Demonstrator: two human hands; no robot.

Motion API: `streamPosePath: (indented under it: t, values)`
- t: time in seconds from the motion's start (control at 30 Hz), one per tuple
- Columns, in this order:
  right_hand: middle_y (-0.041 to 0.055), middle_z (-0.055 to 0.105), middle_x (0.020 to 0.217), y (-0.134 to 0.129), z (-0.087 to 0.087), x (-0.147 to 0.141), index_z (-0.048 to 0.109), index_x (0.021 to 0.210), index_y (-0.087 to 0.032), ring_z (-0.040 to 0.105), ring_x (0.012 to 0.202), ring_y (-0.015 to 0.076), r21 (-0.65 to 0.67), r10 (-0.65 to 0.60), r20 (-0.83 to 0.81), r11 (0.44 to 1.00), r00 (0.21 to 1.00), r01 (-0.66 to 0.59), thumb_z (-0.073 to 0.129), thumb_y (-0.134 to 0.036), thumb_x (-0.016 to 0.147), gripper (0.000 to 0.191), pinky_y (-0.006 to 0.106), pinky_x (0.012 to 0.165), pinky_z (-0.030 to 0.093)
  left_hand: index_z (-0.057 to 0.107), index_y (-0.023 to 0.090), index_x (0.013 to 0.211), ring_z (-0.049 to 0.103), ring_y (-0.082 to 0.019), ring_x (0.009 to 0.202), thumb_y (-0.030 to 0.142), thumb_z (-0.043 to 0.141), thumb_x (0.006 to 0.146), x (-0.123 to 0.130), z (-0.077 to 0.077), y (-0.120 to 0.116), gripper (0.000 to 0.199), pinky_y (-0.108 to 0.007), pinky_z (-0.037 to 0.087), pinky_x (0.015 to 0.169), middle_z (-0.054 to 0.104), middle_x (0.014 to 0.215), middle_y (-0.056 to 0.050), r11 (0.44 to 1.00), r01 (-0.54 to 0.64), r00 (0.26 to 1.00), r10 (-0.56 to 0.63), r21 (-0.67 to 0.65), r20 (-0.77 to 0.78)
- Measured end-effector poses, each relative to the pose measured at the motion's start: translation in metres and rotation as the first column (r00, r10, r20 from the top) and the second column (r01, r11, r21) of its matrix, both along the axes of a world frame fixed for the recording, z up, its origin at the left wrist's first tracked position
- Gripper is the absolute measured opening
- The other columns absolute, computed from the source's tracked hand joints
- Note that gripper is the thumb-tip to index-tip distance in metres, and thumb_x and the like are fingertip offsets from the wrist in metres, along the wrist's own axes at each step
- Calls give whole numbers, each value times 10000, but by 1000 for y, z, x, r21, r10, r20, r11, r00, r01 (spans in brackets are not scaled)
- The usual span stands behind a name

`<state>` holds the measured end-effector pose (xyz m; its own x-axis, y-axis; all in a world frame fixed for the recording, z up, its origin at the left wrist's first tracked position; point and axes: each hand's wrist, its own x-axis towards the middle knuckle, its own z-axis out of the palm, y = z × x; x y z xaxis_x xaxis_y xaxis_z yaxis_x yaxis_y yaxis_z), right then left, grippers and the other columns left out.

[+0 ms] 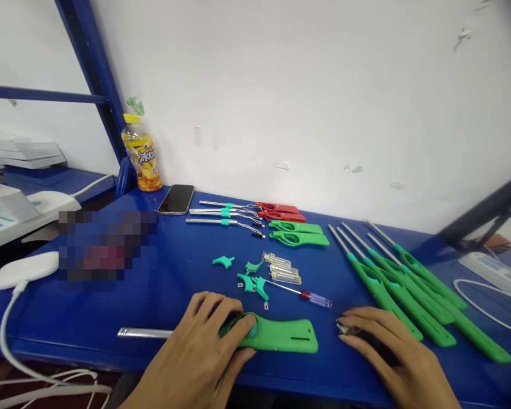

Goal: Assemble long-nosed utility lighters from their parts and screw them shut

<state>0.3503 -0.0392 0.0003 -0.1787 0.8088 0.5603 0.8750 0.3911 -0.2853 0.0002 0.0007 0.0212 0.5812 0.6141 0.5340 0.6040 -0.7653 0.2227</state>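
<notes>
My left hand is closed round the trigger end of a green lighter, which lies flat near the table's front edge with its metal tube pointing left. To its right, my right hand pinches a small dark and metallic piece between thumb and fingers; most of that piece is hidden. Just behind the hands lie teal triggers, clear fuel tanks and a screwdriver with a red and clear handle.
Several green lighters lie at the right. Metal tubes with wires, red casings and green casings are at the back. A phone, a bottle and a white device with a cable stand or lie left.
</notes>
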Motion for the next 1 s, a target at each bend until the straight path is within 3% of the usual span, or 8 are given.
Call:
streamPosePath:
  t: [0.17, 0.37, 0.47, 0.6, 0.77, 0.93, 1.0]
  values:
    - [-5, 791, 1145, 0, -1, -3, 787, 1143, -328, 769, 1048, 186, -15, 8, 25, 1000, 1000, -7, 611, -505, 1057, 264, 243, 921, 634, 684, 164, 1181, 601, -234, 907, 188, 438, 1120, 2, -2, 2, 254, -400, 480, 828, 722, 1059, -54, 991, 0, 1000, -2, 135, 19]
    - [-4, 775, 1238, 0, -3, 0, 744, 1278, -339, 747, 1124, 214, 48, -20, 95, 999, 995, 15, 592, -506, 1066, 310, 309, 960, 615, 697, 162, 1176, 618, -220, 885, 212, 390, 1150, 1, -5, 2, 312, -378, 475, 798, 759, 1045, -35, 984, -1, 1000, -3, 179, 25]
    - [17, 775, 1224, -5, -1, -2, 754, 1259, -317, 749, 1111, 228, 120, -17, 110, 993, 994, 3, 620, -459, 1051, 285, 330, 990, 595, 702, 176, 1187, 654, -207, 894, 233, 391, 1159, 0, -6, 3, 317, -377, 483, 844, 781, 1055, -8, 978, -19, 1000, 17, 208, 13]
    - [32, 796, 1162, -7, 10, -28, 769, 1237, -305, 774, 1057, 241, 184, 58, 163, 979, 985, -88, 669, -376, 1021, 248, 369, 1027, 585, 714, 210, 1179, 705, -176, 919, 301, 419, 1168, -2, -7, 2, 309, -354, 484, 927, 806, 1079, 36, 968, -48, 999, 42, 247, 31]
    - [48, 801, 1195, 12, 16, -79, 711, 1341, -276, 786, 1033, 274, 82, 218, 331, 963, 918, -258, 764, -520, 946, 467, 385, 929, 631, 725, 224, 1209, 734, -154, 933, 295, 443, 1163, -7, -12, 0, 294, -312, 522, 944, 822, 1087, 45, 952, -37, 999, 35, 305, 12]
    - [21, 795, 1006, 21, 8, -97, 707, 1244, -271, 775, 870, 227, 6, 251, 246, 965, 936, -261, 692, -286, 1007, 238, 354, 864, 616, 730, 200, 1192, 715, -175, 906, 265, 473, 1148, -5, -9, 1, 269, -323, 544, 856, 813, 1047, 13, 951, -22, 1000, 17, 309, 20]
    - [2, 780, 940, 18, 5, -98, 704, 1229, -287, 757, 796, 211, -25, 278, 196, 960, 941, -278, 682, -275, 1015, 215, 344, 821, 614, 738, 193, 1147, 700, -167, 863, 256, 447, 1156, -3, -4, 2, 298, -324, 523, 844, 808, 970, 16, 943, -31, 998, 9, 332, 68]
